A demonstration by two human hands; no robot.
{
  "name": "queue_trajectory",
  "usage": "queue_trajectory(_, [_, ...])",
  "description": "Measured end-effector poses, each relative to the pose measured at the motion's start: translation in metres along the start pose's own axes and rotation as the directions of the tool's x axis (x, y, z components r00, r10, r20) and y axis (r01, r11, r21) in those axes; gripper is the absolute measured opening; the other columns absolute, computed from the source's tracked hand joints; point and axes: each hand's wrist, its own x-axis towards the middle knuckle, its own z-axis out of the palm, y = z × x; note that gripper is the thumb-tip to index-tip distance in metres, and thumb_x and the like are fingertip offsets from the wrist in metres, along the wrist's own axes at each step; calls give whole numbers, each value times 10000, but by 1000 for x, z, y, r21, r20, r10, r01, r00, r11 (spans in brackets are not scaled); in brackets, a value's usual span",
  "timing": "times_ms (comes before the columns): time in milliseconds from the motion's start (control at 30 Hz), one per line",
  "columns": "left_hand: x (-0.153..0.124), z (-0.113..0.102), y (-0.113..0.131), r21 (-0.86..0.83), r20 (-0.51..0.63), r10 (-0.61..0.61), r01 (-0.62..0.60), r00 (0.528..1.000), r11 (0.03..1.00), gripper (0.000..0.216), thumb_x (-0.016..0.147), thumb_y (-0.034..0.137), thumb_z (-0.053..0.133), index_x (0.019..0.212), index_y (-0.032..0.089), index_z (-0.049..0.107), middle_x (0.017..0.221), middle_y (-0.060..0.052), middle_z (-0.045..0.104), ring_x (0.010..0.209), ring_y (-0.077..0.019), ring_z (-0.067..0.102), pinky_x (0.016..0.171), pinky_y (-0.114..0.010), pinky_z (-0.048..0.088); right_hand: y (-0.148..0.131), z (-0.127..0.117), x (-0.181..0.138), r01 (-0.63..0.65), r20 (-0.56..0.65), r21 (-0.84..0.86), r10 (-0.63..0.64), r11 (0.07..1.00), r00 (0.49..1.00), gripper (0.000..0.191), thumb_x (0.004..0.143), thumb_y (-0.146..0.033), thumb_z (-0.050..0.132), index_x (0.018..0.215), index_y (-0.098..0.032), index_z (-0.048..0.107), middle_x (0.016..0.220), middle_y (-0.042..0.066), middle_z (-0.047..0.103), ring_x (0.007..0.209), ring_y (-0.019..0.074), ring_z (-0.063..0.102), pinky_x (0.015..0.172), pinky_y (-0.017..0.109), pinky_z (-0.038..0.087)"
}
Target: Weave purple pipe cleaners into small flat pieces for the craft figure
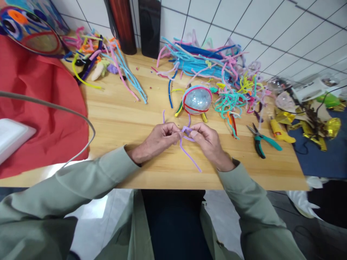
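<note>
- Illumination: bright and even across the wooden tabletop (119, 126); dimmer at the lower right.
- Glare: a white patch shows on the floor (96, 208); small highlights dot the clear ball (197, 100).
- Shadows: soft-edged, faint on the tabletop.
- Distortion: wall tiles (257, 29) slant and stretch toward the upper right.
- Sharpness: fine detail is soft.

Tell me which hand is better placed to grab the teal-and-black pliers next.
Probably the right hand: the teal-and-black pliers lie to its right, while the left hand would have to reach past it. Both pinch purple pipe cleaner, though.
</note>
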Motion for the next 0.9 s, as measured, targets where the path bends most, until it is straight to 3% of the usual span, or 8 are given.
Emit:
queue_trajectory(233, [-2, 1, -3, 60, 16, 21, -21, 1000, 998, 247, 881, 367, 707, 754, 176, 614, 632, 54, 528, 584, -86, 439, 592, -235, 391, -7, 4, 1, 39, -83, -139, -51, 989, 995, 226, 992, -392, 680, 840, -226, 707, 723, -10, 687, 655, 151, 590, 621, 302, 472])
queue_trajectory(500, [-2, 1, -8, 77, 4, 46, -46, 999, 996, 278, 884, 408, 714, 772, 172, 621, 672, 33, 580, 616, -96, 460, 606, -237, 394, -11, 6, 2, 32, -79, -155, -45, 987, 996, 265, 987, -429, 685, 815, -229, 703, 685, -10, 668, 633, 149, 576, 588, 291, 449])
queue_trajectory(900, [-1, 1, -9, 81, 67, 37, -43, 997, 996, 330, 904, 446, 726, 753, 187, 589, 615, 68, 446, 572, -87, 365, 567, -234, 329, -9, 6, 2, 28, -95, -146, -42, 989, 995, 213, 974, -389, 686, 838, -228, 712, 702, -6, 684, 648, 155, 583, 602, 294, 465])
